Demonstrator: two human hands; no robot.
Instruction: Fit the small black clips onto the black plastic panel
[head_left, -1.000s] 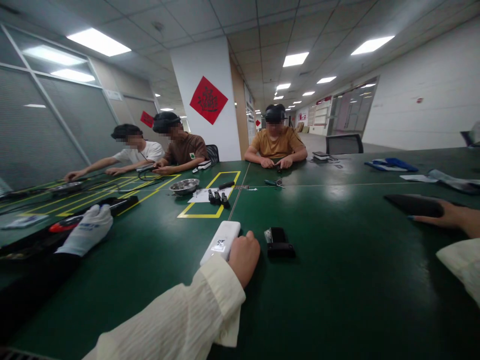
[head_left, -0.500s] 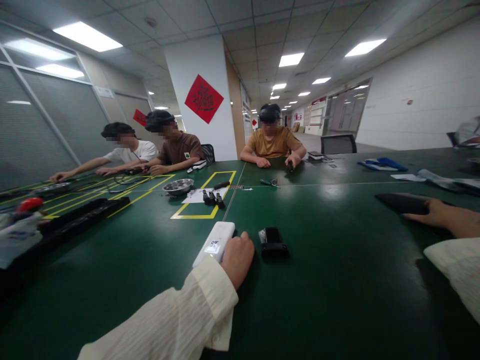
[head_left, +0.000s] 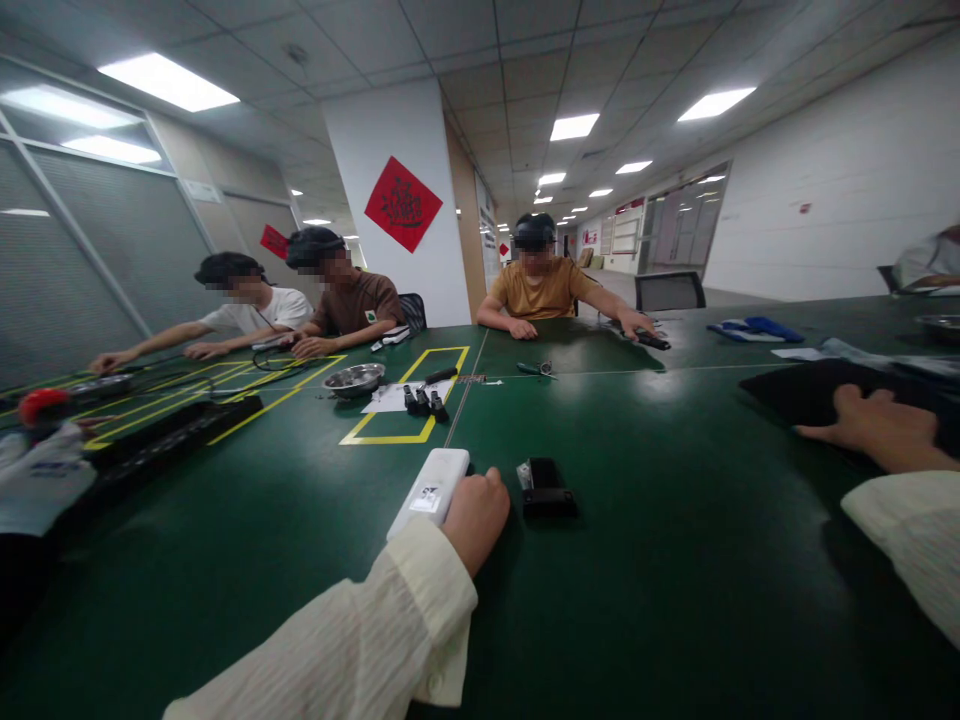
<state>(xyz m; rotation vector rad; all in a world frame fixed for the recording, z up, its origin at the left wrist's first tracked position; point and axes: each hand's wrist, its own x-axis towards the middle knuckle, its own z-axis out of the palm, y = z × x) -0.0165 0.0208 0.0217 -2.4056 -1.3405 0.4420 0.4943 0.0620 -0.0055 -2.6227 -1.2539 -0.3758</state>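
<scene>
My left hand (head_left: 478,520) is closed with curled fingers, resting on the green table against the right side of a white power-bank-like block (head_left: 435,480) with a printed label. Whether anything is inside those fingers is hidden. Just right of it lies a small black holder (head_left: 548,488) with a clear plastic bit at its left. Over on the right, my right hand (head_left: 877,425) lies on top of a flat black pouch-like thing (head_left: 787,395), thumb stretched to the left and fingers apart.
A metal bowl (head_left: 354,380), a white paper (head_left: 390,398) and several black pieces (head_left: 426,402) sit near yellow tape. Pliers (head_left: 535,369) lie mid-table; a blue cloth (head_left: 756,330) is farther right. A black tray (head_left: 165,440) stands left. Co-workers sit across the table.
The black pouch-like thing now lies flatter, and my right hand has spread over it. My left hand stays put. The person opposite has stretched an arm rightward with a dark object.
</scene>
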